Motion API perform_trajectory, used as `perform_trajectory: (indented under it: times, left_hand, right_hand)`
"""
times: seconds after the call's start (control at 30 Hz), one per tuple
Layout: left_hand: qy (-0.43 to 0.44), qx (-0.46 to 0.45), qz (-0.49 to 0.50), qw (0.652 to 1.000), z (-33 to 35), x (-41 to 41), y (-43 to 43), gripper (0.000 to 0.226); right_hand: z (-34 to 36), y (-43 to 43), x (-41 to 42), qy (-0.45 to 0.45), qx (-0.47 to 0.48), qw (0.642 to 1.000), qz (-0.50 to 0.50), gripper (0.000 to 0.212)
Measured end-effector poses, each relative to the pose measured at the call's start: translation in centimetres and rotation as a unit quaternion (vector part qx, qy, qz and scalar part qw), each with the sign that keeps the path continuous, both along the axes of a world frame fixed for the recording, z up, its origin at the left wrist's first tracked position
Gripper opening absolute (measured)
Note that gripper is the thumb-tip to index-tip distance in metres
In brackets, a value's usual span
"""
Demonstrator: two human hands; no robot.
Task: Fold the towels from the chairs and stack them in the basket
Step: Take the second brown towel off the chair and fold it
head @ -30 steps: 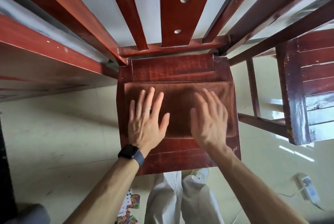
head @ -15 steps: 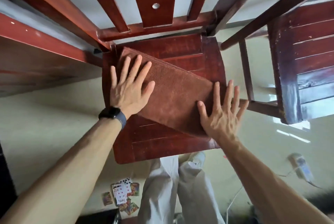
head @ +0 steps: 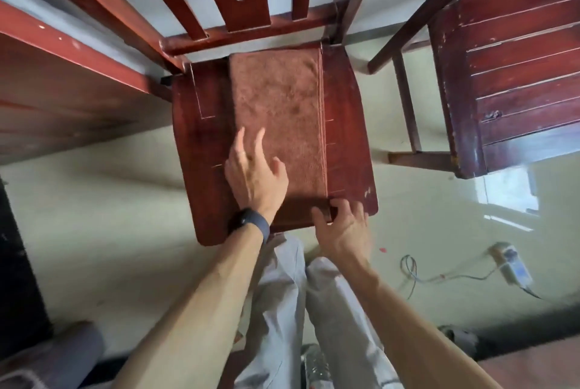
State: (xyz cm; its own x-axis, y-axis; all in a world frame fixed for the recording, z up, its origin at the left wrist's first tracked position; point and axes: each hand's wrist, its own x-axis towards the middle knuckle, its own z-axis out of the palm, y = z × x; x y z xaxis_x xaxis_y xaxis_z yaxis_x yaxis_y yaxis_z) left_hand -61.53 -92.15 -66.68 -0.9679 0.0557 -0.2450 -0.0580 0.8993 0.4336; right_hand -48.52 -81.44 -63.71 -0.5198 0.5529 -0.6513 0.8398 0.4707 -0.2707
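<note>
Nearest us, our right hand (head: 342, 227) pinches the near right corner of the towel (head: 282, 112) at the front edge of the chair seat (head: 204, 168), while our left hand (head: 255, 178) lies flat, fingers straight, on its near left part. The folded brown towel runs as a long strip up the seat's middle to its back edge; a second chair (head: 518, 74) stands beyond, right.

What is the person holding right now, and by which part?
The right hand appears to pinch the brown towel at its near right corner. The left hand only rests flat on the towel, gripping nothing.
</note>
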Motion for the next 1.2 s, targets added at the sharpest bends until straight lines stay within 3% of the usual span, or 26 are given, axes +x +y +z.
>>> perform_trajectory:
  times: [0.13,0.3,0.43,0.53,0.7,0.8,0.97,1.0,1.1,1.2]
  left_hand:
    - [-0.119,-0.004,0.210,0.970,1.1,5.5,-5.0,0.042]
    - [-0.222,0.060,0.211,0.950,1.1,7.1,-7.8,0.027]
    - [-0.327,0.185,0.278,0.884,2.0,7.1,-9.0,0.035]
    - [-0.358,0.236,0.271,0.862,4.8,8.0,-9.8,0.031]
    - [-0.372,0.194,0.177,0.890,8.8,10.4,-11.6,0.028]
    - [-0.380,0.203,0.112,0.895,11.0,10.1,-12.2,0.009]
    - [-0.476,0.256,0.084,0.837,14.2,4.2,-12.5,0.038]
    - [-0.473,0.251,0.053,0.843,14.2,2.8,-12.7,0.036]
    - [-0.371,0.122,-0.070,0.918,13.2,-1.2,-12.0,0.015]
    - [-0.258,0.118,-0.050,0.958,10.5,-4.9,-10.1,0.024]
  right_hand:
    - [-0.8,0.8,-1.3,-0.047,-0.071,0.996,-0.034,0.041]
    - [-0.9,0.5,-2.0,-0.053,-0.098,0.990,-0.085,0.025]
    - [0.5,0.6,-0.7,0.024,-0.179,0.953,-0.242,0.025]
    - [2.5,0.7,1.3,0.076,-0.220,0.925,-0.300,0.028]
    - [6.3,0.3,5.2,0.071,-0.250,0.917,-0.301,0.018]
    - [8.3,0.1,5.5,0.072,-0.281,0.919,-0.268,0.010]
    - [10.1,2.5,1.3,0.102,-0.347,0.905,-0.224,0.033]
    - [10.1,3.0,0.2,0.112,-0.332,0.920,-0.176,0.036]
    - [8.5,4.3,-3.4,0.132,-0.228,0.963,-0.054,0.017]
    - [6.2,4.8,-7.5,0.150,-0.111,0.982,-0.002,0.032]
